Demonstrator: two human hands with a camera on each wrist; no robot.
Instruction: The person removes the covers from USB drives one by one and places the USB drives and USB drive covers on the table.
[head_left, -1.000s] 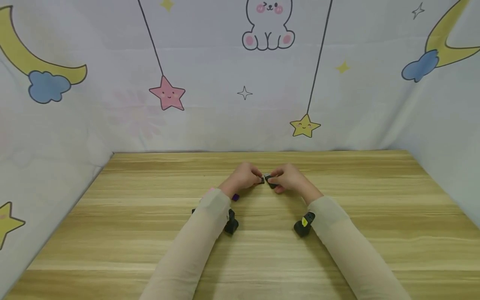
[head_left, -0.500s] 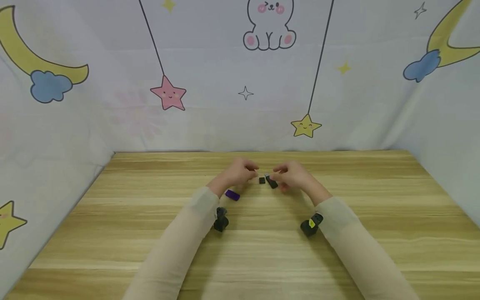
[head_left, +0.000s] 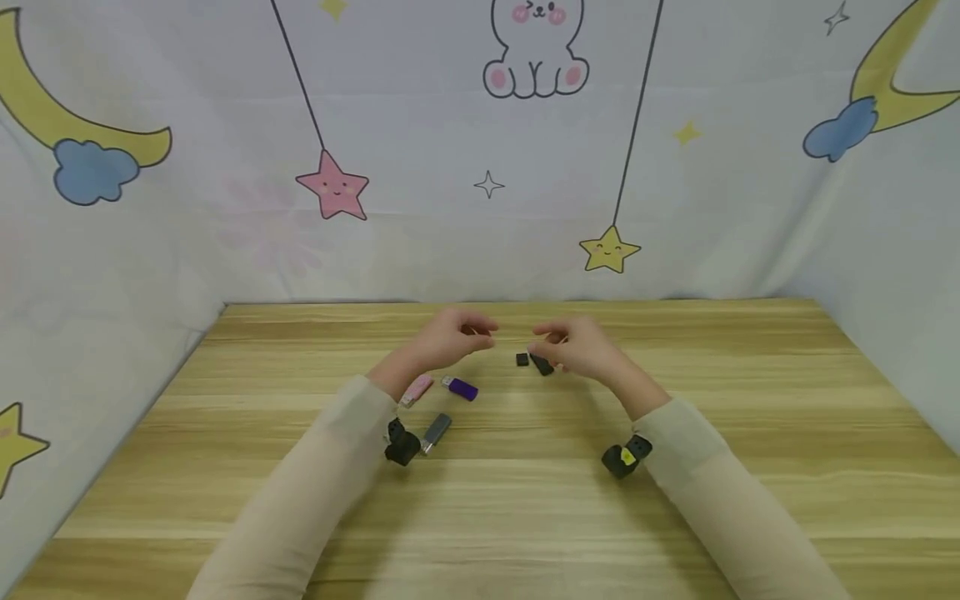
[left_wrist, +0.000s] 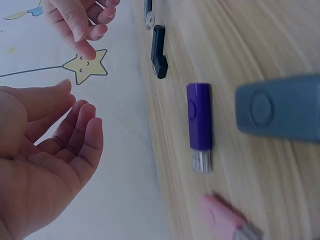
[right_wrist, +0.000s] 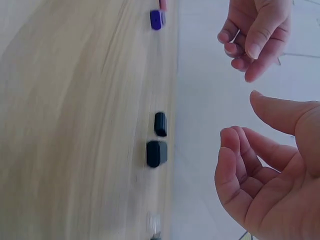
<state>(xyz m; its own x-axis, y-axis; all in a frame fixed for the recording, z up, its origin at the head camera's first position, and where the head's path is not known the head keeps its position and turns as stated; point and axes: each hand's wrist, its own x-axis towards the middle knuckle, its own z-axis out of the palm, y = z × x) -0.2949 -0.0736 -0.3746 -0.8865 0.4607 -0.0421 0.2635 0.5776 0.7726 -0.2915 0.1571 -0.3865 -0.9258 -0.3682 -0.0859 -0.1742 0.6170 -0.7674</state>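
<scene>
My left hand (head_left: 453, 337) hovers above the table with loosely bent fingers and nothing in them. Opposite it, my right hand (head_left: 581, 346) is also off the table, thumb and fingers apart and holding nothing. Below the right fingertips lies a black USB stick (head_left: 542, 364), partly covered by the hand in the head view. A small black cap (head_left: 522, 360) lies just left of it, between the two hands. Near my left wrist are a purple USB stick (left_wrist: 200, 117), a pink USB stick (left_wrist: 221, 216) and a grey USB stick (left_wrist: 277, 107), with metal plugs showing in the head view.
Another metal plug (right_wrist: 154, 224) with a dark end shows at the bottom of the right wrist view. The wood-grain table (head_left: 525, 517) meets a printed cloth backdrop (head_left: 420, 250) at its back edge. Black wrist cameras (head_left: 401, 446) sit low under both forearms.
My left hand has let go of the black cap and moved left and up. My right hand has released the black USB stick and drawn slightly right. Purple, pink and grey sticks are uncovered.
</scene>
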